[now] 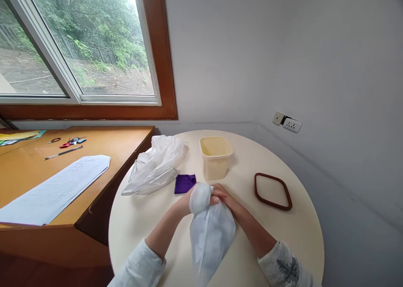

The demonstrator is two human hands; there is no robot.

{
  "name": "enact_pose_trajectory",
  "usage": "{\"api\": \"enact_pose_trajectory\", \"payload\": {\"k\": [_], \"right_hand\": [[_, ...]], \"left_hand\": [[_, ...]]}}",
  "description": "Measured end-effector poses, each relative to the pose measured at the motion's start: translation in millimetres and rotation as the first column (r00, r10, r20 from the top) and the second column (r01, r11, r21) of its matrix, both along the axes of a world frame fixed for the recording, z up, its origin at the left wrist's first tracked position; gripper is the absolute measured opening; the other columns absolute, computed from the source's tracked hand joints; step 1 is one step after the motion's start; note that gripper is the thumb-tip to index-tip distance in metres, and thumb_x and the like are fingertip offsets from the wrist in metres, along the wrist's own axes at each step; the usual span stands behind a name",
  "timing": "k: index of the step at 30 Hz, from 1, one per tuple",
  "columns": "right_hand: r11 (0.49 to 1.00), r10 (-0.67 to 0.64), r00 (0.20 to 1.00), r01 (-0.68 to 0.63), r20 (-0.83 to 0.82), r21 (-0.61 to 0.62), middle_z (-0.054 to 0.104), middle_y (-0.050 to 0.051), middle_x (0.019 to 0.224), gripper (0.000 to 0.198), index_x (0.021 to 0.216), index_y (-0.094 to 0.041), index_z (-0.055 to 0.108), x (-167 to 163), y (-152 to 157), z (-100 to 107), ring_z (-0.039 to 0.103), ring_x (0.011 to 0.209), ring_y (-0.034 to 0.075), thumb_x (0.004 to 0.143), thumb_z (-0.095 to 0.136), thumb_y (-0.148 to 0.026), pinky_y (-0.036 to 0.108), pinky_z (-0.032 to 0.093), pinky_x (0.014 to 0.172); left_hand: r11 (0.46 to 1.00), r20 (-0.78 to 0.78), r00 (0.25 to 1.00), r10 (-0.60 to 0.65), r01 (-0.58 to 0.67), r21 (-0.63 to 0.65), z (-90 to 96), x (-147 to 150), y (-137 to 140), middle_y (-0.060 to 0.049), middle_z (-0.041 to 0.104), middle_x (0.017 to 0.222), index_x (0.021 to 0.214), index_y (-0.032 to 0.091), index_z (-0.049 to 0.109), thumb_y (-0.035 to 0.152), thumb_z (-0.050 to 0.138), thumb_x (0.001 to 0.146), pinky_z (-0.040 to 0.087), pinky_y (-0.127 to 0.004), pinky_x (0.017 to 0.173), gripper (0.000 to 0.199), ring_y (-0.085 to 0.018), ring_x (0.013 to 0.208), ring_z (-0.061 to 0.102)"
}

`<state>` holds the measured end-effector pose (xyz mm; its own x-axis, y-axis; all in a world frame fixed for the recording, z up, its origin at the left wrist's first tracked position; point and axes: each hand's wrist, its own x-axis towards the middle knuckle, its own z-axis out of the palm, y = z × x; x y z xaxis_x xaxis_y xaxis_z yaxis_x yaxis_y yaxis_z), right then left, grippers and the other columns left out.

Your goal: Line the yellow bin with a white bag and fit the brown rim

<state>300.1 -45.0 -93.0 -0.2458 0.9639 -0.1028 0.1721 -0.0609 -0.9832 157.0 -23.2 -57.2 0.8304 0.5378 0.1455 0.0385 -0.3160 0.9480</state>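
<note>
Both my hands meet at the gathered neck of a white plastic bag [212,236], which hangs down toward the table's near edge. A bunched part of the bag wraps over my left hand [186,199], so most of its fingers are hidden. My right hand [221,193] is closed around the neck from the right, its fingers and thumb pressed together. Just beyond my left hand lies a folded purple cloth [185,183]. A cream plastic tub [215,157], its top open, stands behind my hands.
A crumpled clear-white plastic bag [157,165] rests at the table's left. To the right lies a brown square ring frame [273,191]. On the wooden desk [132,146] are paper sheets [59,190], a pen [64,152] and keys [74,141]. A wall socket [292,124] sits behind.
</note>
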Motion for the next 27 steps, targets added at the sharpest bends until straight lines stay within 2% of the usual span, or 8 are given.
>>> {"api": "enact_pose_trajectory", "payload": {"k": [2,6,11,16,20,23,25,27], "right_hand": [[0.985,-0.118,0.987,0.102,0.113,0.137,0.054,-0.002,0.066,0.019,0.066,-0.014,0.056,4,7,-4,0.047,0.064,0.013,0.078,0.05,-0.027,0.027,0.037,0.061],[0.886,-0.364,0.887,0.237,0.283,0.397,0.054,0.001,0.073,0.008,0.068,-0.017,0.057,13,11,-2,0.044,0.074,0.016,0.07,0.058,-0.024,0.03,0.031,0.072],[0.636,-0.623,0.66,0.116,0.419,0.763,0.058,0.002,0.072,0.006,0.071,-0.019,0.059,23,8,5,0.048,0.074,0.017,0.075,0.055,-0.023,0.031,0.03,0.075],[0.56,-0.617,0.7,0.068,0.361,0.826,0.059,0.002,0.077,0.009,0.075,-0.021,0.059,27,2,14,0.049,0.079,0.017,0.07,0.055,-0.014,0.032,0.031,0.081],[0.582,-0.564,0.784,0.156,0.259,0.798,0.06,0.002,0.083,0.023,0.081,-0.022,0.058,30,-3,26,0.052,0.084,0.018,0.065,0.051,-0.007,0.034,0.035,0.083],[0.591,-0.594,0.794,0.323,0.128,0.74,0.059,0.003,0.09,0.027,0.091,-0.022,0.055,38,-5,35,0.053,0.087,0.018,0.067,0.049,-0.011,0.034,0.039,0.082],[0.505,-0.682,0.731,0.471,0.001,0.723,0.057,0.005,0.096,0.03,0.098,-0.021,0.051,45,-8,40,0.052,0.091,0.019,0.07,0.047,-0.013,0.036,0.04,0.082],[0.338,-0.754,0.642,0.56,-0.139,0.756,0.054,0.006,0.097,0.027,0.099,-0.021,0.048,49,-13,43,0.051,0.093,0.02,0.072,0.047,-0.015,0.037,0.04,0.081]], "left_hand": [[0.99,0.081,0.987,0.142,-0.144,0.015,-7.1,5,0,-0.006,0.063,0.093,0.094,0.018,0.068,0.042,0.058,0.077,0.044,-0.027,0.079,0.031,-0.018,0.088,0.057],[0.928,0.197,0.907,0.371,-0.359,-0.096,-20.2,15,-1,-0.01,0.054,0.109,0.101,0.015,0.064,0.048,0.054,0.078,0.041,-0.031,0.087,0.041,-0.02,0.097,0.052],[0.838,0.121,0.837,0.534,-0.505,-0.207,-29.1,25,-3,-0.01,0.053,0.114,0.107,0.015,0.058,0.045,0.057,0.075,0.039,-0.032,0.091,0.043,-0.022,0.105,0.05],[0.846,0.032,0.849,0.527,-0.521,-0.11,-37.6,25,1,-0.008,0.059,0.102,0.093,0.015,0.059,0.034,0.066,0.068,0.044,-0.028,0.081,0.033,-0.02,0.091,0.056],[0.859,0.032,0.86,0.509,-0.504,-0.091,-40.2,19,4,-0.004,0.059,0.087,0.082,0.015,0.057,0.031,0.066,0.065,0.045,-0.026,0.07,0.025,-0.017,0.078,0.056],[0.848,0.027,0.85,0.526,-0.522,-0.094,-38.5,17,4,-0.002,0.057,0.081,0.078,0.016,0.054,0.031,0.065,0.065,0.045,-0.026,0.066,0.022,-0.015,0.074,0.055],[0.838,0.007,0.842,0.54,-0.537,-0.101,-37.9,17,3,-0.001,0.056,0.079,0.076,0.017,0.051,0.029,0.064,0.065,0.044,-0.026,0.065,0.021,-0.015,0.072,0.054],[0.829,-0.012,0.834,0.552,-0.549,-0.108,-38.8,18,3,-0.001,0.055,0.078,0.076,0.018,0.05,0.028,0.062,0.066,0.044,-0.026,0.065,0.019,-0.015,0.072,0.053]]}}
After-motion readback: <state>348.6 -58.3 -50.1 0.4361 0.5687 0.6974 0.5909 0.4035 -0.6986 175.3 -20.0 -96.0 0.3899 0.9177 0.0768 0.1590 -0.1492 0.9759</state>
